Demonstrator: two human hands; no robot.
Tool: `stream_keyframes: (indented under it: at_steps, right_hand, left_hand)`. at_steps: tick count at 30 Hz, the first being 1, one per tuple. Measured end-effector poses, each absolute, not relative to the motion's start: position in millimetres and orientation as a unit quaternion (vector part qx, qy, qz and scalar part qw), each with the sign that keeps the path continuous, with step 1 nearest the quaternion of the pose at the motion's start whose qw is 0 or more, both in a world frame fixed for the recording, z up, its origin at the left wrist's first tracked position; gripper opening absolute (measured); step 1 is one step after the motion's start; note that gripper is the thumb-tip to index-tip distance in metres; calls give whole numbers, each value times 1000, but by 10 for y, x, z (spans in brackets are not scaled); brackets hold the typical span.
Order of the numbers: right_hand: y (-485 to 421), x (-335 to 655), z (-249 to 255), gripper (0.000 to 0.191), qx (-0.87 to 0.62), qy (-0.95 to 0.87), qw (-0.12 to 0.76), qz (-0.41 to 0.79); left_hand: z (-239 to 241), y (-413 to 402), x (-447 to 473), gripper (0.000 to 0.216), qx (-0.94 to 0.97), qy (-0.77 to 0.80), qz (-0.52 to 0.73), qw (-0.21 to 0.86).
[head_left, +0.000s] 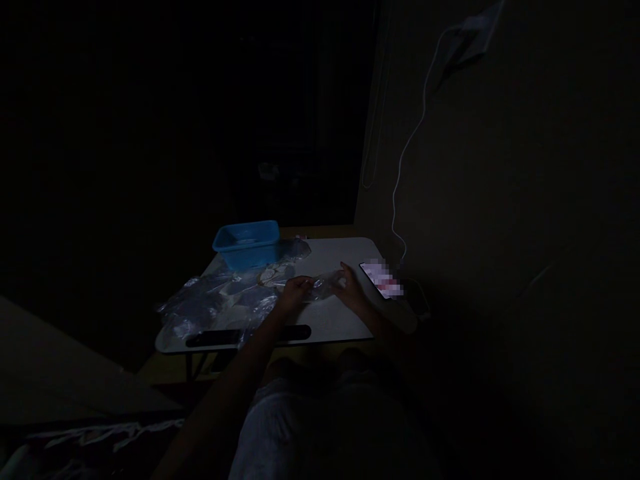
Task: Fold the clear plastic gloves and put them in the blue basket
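Observation:
In the dim head view, a small clear plastic bag [324,287] is stretched between my two hands above the folding table [345,250]. My left hand [297,291] is closed on the bag's left end, its fingers pinched together. At the bag's right end, my right hand [351,292] grips the film with curved fingers, the index raised above the thumb. Just left of my left hand lie pale flat pieces [273,273], too dark to name. A pile of clear plastic bags [193,310] covers the table's left side.
A blue plastic basin [253,252] stands at the table's back left. A lit phone [381,279] lies at the right edge, near a white cable [399,180] hanging from a wall socket [475,33]. A dark slot [297,332] runs along the front edge.

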State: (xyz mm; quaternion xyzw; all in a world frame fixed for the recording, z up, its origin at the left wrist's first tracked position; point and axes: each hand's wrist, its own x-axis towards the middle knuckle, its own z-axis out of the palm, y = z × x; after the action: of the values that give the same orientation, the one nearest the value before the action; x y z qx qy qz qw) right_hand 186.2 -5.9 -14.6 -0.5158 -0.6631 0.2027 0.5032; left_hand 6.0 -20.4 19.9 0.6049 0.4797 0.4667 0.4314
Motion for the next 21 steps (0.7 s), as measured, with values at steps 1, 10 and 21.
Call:
stream_keyframes:
  at_steps: [1,10,21]
  right_hand:
    - [-62,1864,-133,49,-527,-672,479,202]
    - [-61,1893,-45,18,-588,-690,397,144]
    - [-23,1903,-38,18,-595,-674,408,157]
  left_hand:
    - [194,-215,73,35,619,484,458,415]
    - [720,-488,-346,43,817,495,297,24]
    - [144,-709,-811,40,870,481,107,-10]
